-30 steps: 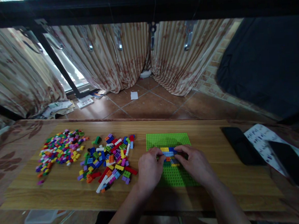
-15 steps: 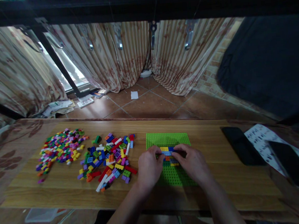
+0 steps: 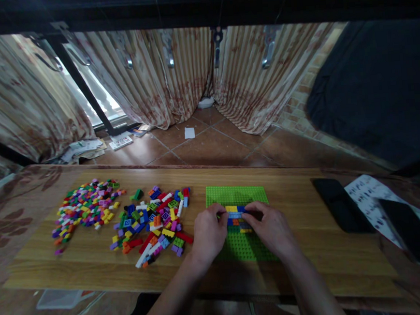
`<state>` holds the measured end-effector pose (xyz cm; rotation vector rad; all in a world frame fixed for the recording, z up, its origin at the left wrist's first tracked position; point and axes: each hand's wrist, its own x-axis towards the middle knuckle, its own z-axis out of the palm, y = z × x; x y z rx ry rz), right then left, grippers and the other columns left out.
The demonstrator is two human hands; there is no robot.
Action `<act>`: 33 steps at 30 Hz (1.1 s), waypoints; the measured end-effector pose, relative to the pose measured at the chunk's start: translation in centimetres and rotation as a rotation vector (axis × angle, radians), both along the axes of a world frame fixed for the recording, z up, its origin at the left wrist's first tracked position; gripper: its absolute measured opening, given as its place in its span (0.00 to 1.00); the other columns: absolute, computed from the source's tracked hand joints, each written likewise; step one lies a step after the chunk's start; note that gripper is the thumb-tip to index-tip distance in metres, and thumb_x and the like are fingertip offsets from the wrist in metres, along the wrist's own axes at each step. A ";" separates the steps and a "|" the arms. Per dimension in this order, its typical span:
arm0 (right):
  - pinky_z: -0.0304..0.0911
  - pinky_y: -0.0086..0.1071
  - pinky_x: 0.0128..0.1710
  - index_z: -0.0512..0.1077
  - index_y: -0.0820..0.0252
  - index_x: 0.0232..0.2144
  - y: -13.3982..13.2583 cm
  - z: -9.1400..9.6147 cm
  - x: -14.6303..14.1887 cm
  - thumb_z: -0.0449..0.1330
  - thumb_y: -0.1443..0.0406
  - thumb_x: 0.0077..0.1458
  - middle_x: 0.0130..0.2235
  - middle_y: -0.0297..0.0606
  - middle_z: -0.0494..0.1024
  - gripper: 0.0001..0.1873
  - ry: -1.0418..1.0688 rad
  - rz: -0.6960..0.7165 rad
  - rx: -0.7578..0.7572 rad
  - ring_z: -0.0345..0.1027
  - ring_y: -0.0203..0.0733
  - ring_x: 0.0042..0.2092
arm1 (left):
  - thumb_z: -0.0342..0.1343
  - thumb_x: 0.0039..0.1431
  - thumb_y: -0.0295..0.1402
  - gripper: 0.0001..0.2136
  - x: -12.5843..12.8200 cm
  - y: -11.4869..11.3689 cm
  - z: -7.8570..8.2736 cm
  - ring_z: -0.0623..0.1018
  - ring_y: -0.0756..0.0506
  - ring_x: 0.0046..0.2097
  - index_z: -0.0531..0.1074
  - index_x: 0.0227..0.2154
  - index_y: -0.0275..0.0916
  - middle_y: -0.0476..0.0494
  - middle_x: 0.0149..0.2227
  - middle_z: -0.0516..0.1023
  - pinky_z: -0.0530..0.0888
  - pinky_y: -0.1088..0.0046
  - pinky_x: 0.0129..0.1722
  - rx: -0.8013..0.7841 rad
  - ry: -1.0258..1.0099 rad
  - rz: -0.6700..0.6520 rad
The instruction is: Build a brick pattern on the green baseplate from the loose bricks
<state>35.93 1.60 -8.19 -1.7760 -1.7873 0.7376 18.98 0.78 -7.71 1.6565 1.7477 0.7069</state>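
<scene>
Nudging left hand [image 3: 208, 233] and right hand [image 3: 272, 228] slightly up the baseplate [image 3: 234, 194] versus a second ago, both pinching the stack [image 3: 235, 213] mid-baseplate from its ends, lying left-right, pretty much equally near either hand.

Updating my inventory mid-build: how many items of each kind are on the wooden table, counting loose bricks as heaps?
Green studded plastic baseplate: 1
Small multicoloured brick stack on it, held by left hand and right hand: 1
Heaps of loose multicoloured plastic bricks: 2
Flat black rectangular slabs, likely phones: 2
White patterned paper sheet: 1
Total: 7
</scene>
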 end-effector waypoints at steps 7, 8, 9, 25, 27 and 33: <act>0.65 0.39 0.41 0.74 0.56 0.33 0.0 0.1 -0.2 0.59 0.61 0.52 0.36 0.37 0.80 0.07 -0.006 -0.023 -0.005 0.73 0.45 0.38 | 0.54 0.59 0.30 0.06 0.1 0.0 0.2 0.76 0.48 0.32 0.76 0.32 0.40 0.47 0.32 0.80 0.65 0.74 0.33 0.001 0.027 0.021; 0.65 0.39 0.41 0.74 0.56 0.33 0.0 0.1 -0.2 0.59 0.61 0.52 0.36 0.37 0.80 0.07 -0.002 -0.022 -0.008 0.73 0.45 0.38 | 0.54 0.59 0.30 0.06 0.1 0.0 0.2 0.76 0.48 0.32 0.76 0.32 0.40 0.47 0.32 0.80 0.65 0.74 0.33 -0.002 0.029 0.023; 0.65 0.39 0.41 0.74 0.56 0.33 0.0 0.1 -0.2 0.59 0.61 0.52 0.36 0.37 0.80 0.07 0.000 -0.021 -0.010 0.73 0.45 0.38 | 0.54 0.59 0.30 0.06 0.1 0.0 0.2 0.77 0.48 0.32 0.76 0.32 0.40 0.47 0.32 0.80 0.65 0.74 0.33 -0.004 0.031 0.026; 0.65 0.39 0.40 0.74 0.56 0.33 0.1 -0.2 0.0 0.59 0.60 0.52 0.35 0.38 0.80 0.08 0.002 -0.016 0.006 0.73 0.45 0.37 | 0.54 0.58 0.29 0.06 0.2 0.0 0.1 0.76 0.48 0.32 0.75 0.31 0.40 0.47 0.31 0.80 0.66 0.75 0.34 0.001 0.025 0.022; 0.65 0.40 0.40 0.74 0.56 0.33 0.1 -0.2 0.0 0.59 0.60 0.52 0.35 0.38 0.80 0.08 0.003 -0.018 0.000 0.73 0.45 0.37 | 0.54 0.58 0.29 0.06 0.2 0.0 0.2 0.77 0.48 0.33 0.76 0.31 0.40 0.47 0.31 0.80 0.66 0.75 0.34 -0.008 0.030 0.027; 0.65 0.39 0.39 0.75 0.56 0.32 0.1 0.1 -0.1 0.59 0.60 0.52 0.34 0.37 0.79 0.08 0.031 -0.015 -0.026 0.72 0.45 0.36 | 0.54 0.58 0.30 0.06 0.2 0.1 0.2 0.76 0.48 0.31 0.76 0.31 0.39 0.46 0.31 0.80 0.66 0.75 0.33 -0.009 0.035 0.027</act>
